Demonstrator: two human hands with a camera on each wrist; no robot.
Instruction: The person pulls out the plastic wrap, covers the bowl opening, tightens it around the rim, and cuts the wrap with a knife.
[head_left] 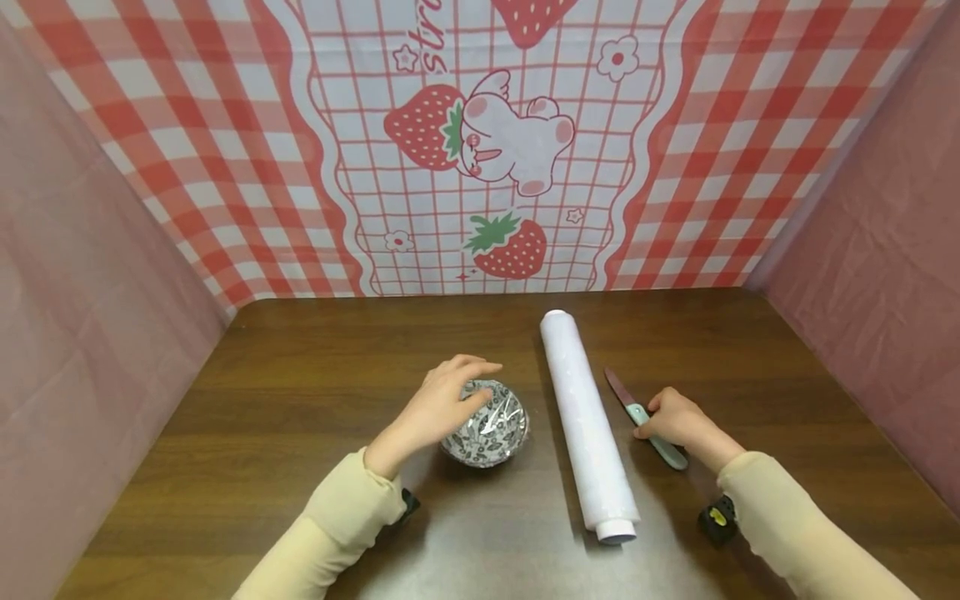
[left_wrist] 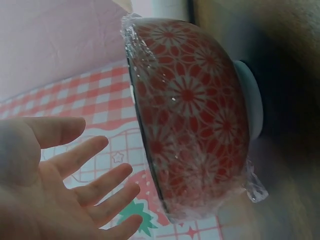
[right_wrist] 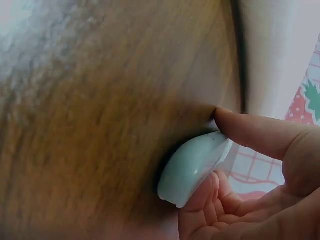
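A bowl stands left of centre, with a dark leaf pattern inside and clear plastic wrap stretched over it. From the left wrist view, its outside is red with pale flowers, and wrap clings down the side. My left hand hovers by the rim with fingers spread, holding nothing. At the right, a knife lies on the table, its pale green handle toward me and its reddish blade pointing away. My right hand pinches the handle, thumb on one side and curled fingers on the other.
A long roll of plastic wrap lies lengthwise on the wooden table, between bowl and knife. Behind the table hangs a strawberry-print cloth. Pink cloth walls flank both sides.
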